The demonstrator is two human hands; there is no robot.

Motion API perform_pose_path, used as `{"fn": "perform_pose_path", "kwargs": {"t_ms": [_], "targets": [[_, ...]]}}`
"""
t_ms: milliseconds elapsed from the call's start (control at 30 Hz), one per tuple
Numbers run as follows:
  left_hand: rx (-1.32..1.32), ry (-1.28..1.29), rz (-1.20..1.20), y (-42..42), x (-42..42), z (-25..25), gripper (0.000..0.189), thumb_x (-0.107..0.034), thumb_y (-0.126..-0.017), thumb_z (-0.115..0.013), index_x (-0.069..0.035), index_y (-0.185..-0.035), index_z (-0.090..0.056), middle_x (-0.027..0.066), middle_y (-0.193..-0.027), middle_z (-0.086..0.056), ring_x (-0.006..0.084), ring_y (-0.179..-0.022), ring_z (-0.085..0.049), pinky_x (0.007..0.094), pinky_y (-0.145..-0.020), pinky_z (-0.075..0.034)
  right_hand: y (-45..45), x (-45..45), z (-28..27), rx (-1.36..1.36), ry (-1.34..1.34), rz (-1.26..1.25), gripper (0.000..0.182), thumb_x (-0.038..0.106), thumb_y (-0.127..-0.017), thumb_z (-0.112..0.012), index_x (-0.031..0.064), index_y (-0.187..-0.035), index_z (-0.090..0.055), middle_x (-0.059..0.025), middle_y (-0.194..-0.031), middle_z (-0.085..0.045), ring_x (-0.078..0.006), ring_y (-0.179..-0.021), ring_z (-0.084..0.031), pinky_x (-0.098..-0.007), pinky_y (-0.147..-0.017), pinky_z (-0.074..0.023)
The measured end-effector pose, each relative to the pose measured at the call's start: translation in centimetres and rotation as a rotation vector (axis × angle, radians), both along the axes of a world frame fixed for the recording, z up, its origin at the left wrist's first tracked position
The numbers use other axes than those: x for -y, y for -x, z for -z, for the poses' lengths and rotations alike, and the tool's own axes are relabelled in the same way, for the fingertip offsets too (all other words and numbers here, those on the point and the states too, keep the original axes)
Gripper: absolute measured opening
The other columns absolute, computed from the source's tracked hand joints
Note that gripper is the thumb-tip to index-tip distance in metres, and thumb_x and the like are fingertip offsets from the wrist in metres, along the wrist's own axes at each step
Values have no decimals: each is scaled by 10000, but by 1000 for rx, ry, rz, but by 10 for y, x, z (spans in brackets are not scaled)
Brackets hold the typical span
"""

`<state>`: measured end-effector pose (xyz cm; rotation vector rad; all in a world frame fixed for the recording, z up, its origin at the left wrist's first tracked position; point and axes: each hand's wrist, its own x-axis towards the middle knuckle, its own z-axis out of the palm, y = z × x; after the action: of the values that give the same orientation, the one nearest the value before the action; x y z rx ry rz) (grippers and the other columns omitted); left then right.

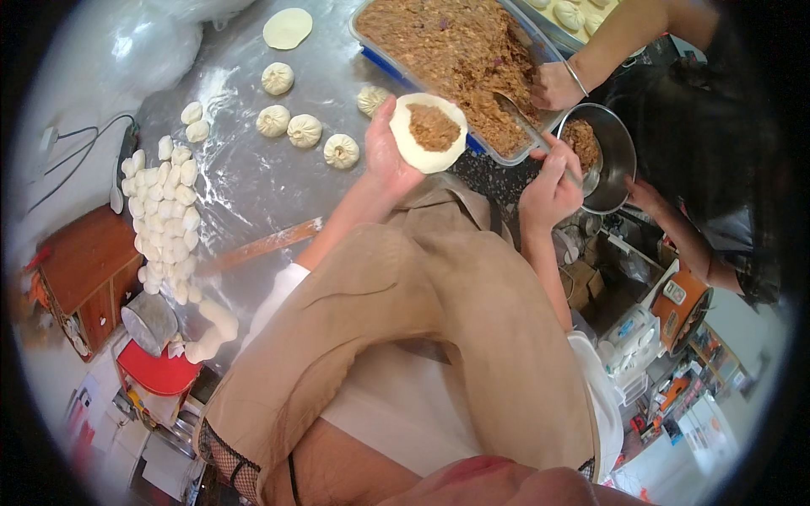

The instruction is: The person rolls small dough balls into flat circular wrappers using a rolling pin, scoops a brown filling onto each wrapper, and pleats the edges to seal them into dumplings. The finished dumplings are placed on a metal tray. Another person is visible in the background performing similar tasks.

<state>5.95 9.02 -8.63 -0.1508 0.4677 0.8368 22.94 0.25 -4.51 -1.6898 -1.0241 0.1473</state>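
A round dough wrapper (405, 142) rests on the palm of my left hand (385, 147), with a patch of minced filling (434, 128) spread over its middle. My right hand (554, 188) grips the handle of a metal spoon (528, 123), whose bowl end lies at the filling in a large plastic tub (412, 79). Several pleated buns (304, 131) sit on the floured table left of my left hand. One more bun (371, 100) is partly hidden behind my fingers. A flat wrapper (288, 28) lies farther back.
Many dough pieces (166, 209) and a dough roll (215, 329) lie at left, near a wooden rolling pin (266, 245). Another person's hand (560, 86) reaches into the tub; a hand (642, 193) holds a steel bowl (623, 152). A tray of buns (557, 35) stands behind.
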Motion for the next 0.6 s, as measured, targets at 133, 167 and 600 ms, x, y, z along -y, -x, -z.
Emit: {"fn": "perform_pose_path", "kwargs": {"t_ms": [133,167,600], "targets": [[35,-19,-23,-14,-7,-19,604,-460,-967,-308,30,-1294,-442,247,-1331,-473,371,-1243,-456,521,-1066,-340,21,14,-8,560,-121,-303,193,85,-812,-612,78,-992,-682,-33,-868,-657,-192,-802,-589,-320,-788,-376],[59,-22,-36,-18,-9,-21,606,-461,-967,-309,33,-1291,-444,244,-1324,-481,371,-1238,-459,521,-1065,-341,26,17,0,676,-117,-317,254,105,-779,-662,93,-1031,-683,-18,-884,-652,-188,-820,-582,-312,-798,-345],[-8,-148,-23,-28,-36,-25,581,-453,-962,-290,6,-1259,-486,211,-1281,-530,357,-1201,-498,508,-1046,-368,6,7,-18,356,-186,-264,232,132,-805,-683,66,-1027,-685,-27,-922,-678,-195,-839,-595,-313,-780,-390]]}}
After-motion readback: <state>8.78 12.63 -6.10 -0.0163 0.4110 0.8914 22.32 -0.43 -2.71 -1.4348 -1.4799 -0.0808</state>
